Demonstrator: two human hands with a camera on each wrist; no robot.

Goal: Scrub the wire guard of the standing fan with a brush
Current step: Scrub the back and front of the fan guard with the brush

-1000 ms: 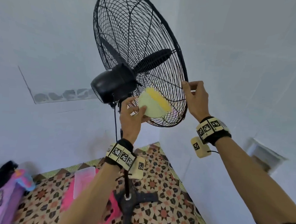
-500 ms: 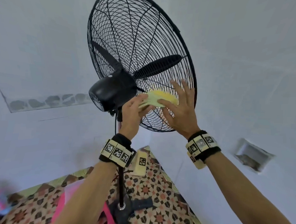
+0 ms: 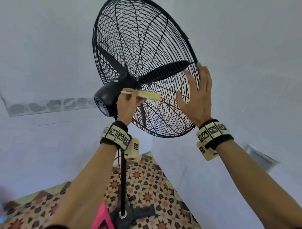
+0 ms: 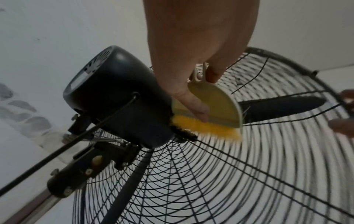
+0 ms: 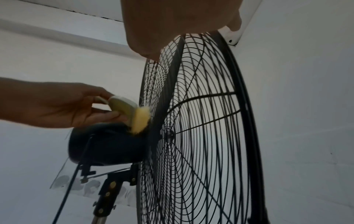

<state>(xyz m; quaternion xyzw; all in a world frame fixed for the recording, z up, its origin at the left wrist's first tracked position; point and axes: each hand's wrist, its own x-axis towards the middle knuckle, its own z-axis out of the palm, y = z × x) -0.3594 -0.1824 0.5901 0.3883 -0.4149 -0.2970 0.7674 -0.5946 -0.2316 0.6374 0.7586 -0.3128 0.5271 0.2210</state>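
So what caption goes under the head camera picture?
Left hand scrubs the fan's rear wire guard with a yellow brush; right hand steadies its rim.

Both arms raised, banded wrists up. Left hand [image 3: 128, 105] curled, fingers [image 4: 193, 104] pinching brush [image 4: 212, 109]. Right hand [image 3: 197, 97] flat, fingers [image 3: 205, 77] straight, spread, against guard [image 3: 142, 45].

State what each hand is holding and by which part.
The left hand grips the brush by its pale plastic back, bristles against the wire guard beside the motor housing. The right hand holds nothing; its spread fingers rest on the guard near the rim.
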